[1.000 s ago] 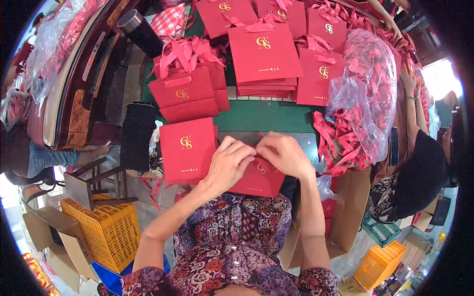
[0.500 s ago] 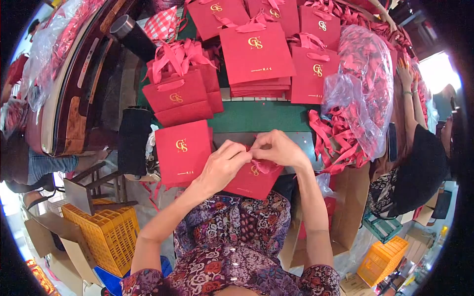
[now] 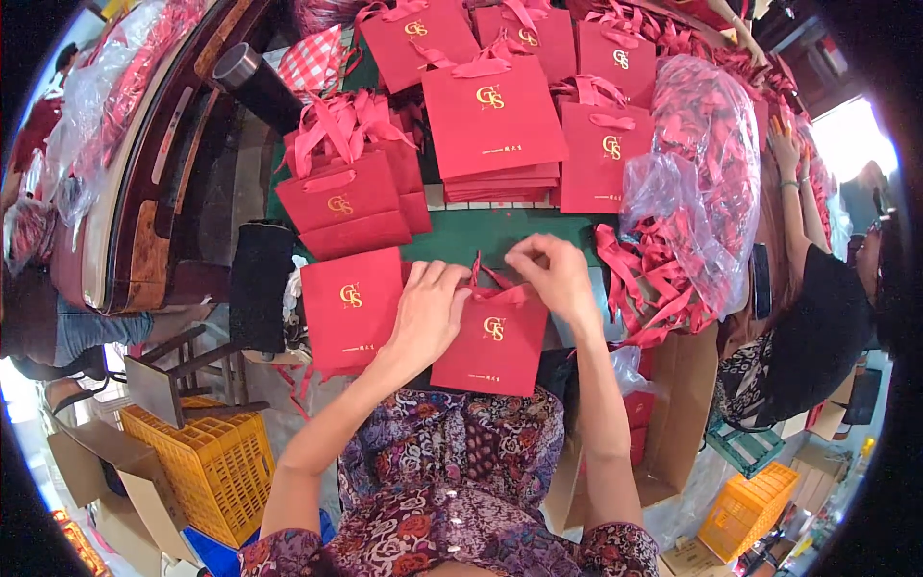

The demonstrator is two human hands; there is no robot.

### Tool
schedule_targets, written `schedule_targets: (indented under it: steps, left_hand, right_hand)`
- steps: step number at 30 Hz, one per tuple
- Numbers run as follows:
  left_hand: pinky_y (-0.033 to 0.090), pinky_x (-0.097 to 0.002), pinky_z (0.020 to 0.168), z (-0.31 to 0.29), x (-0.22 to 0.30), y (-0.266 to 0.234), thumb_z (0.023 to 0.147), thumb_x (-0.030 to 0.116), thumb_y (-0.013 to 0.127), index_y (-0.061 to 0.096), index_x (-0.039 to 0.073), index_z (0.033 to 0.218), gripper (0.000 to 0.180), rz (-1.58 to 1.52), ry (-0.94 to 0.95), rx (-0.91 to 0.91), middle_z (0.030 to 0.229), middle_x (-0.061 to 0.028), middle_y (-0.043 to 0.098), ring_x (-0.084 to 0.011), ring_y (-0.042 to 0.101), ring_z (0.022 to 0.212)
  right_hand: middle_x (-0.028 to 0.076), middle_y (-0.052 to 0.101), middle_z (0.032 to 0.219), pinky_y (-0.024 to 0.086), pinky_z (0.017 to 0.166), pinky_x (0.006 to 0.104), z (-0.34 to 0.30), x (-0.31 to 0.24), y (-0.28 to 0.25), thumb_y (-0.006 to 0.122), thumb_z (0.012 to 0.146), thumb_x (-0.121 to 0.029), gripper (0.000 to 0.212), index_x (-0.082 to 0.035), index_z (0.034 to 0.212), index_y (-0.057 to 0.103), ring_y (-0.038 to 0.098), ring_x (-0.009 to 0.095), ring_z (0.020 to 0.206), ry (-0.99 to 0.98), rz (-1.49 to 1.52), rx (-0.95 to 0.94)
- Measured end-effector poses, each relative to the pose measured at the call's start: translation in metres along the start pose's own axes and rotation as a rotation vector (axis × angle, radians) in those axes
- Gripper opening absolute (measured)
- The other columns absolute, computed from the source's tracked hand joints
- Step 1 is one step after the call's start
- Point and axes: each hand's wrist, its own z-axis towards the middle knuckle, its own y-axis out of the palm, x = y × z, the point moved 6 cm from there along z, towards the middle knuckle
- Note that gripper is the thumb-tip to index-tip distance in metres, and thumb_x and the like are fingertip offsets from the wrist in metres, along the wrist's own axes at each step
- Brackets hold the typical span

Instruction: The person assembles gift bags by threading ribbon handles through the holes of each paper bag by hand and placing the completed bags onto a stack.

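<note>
Green tabletop (image 3: 444, 234) carries red bags (image 3: 500, 135) beyond the hands (image 3: 431, 310) (image 3: 561, 281), loose ribbons (image 3: 663, 288) at right.

Upper left, I see a dark tumbler (image 3: 261, 92) with a silver top | red-and-white checked cloth (image 3: 311, 63) just beside it | lower left, a yellow crate (image 3: 207, 471) near a stool (image 3: 154, 389) | lower right, an orange crate (image 3: 748, 513) near a green stool (image 3: 746, 448)

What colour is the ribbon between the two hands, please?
The ribbon is pinkish red; the head view shows it.
</note>
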Motion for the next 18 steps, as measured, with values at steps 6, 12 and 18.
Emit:
schedule_targets:
  steps: [6, 12, 18]
  left_hand:
    - [0.049, -0.0449, 0.076, 0.023, 0.006, 0.006, 0.083, 0.013, 0.073, 0.061, 0.004, 0.104, 0.026, 0.110, -0.052, 0.050, 0.086, -0.0120, 0.068, -0.0334, 0.060, 0.087]
    - [0.052, -0.0434, 0.075, 0.024, -0.013, 0.023, 0.081, 0.011, 0.076, 0.065, 0.004, 0.100, 0.023, -0.038, -0.160, -0.027, 0.078, -0.0110, 0.070, -0.0314, 0.065, 0.082]
    - [0.056, -0.0332, 0.073, 0.019, -0.012, 0.018, 0.081, 0.007, 0.076, 0.070, 0.003, 0.092, 0.013, -0.387, -0.353, 0.078, 0.084, -0.0097, 0.072, -0.0214, 0.068, 0.076]
  right_hand:
    - [0.012, 0.068, 0.080, 0.053, 0.062, 0.0356, -0.010, -0.010, 0.025, 0.079, 0.080, -0.018, 0.018, -0.002, 0.086, 0.071, 0.068, 0.023, 0.066, -0.110, -0.158, -0.034]
    - [0.013, 0.068, 0.080, 0.052, 0.064, 0.0383, -0.014, -0.011, 0.024, 0.072, 0.086, -0.014, 0.014, -0.002, 0.089, 0.066, 0.067, 0.030, 0.069, -0.120, -0.184, 0.093]
    - [0.015, 0.070, 0.081, 0.054, 0.068, 0.0336, -0.020, 0.000, 0.019, 0.066, 0.093, -0.011, 0.013, 0.001, 0.098, 0.064, 0.070, 0.022, 0.074, 0.043, 0.152, 0.048]
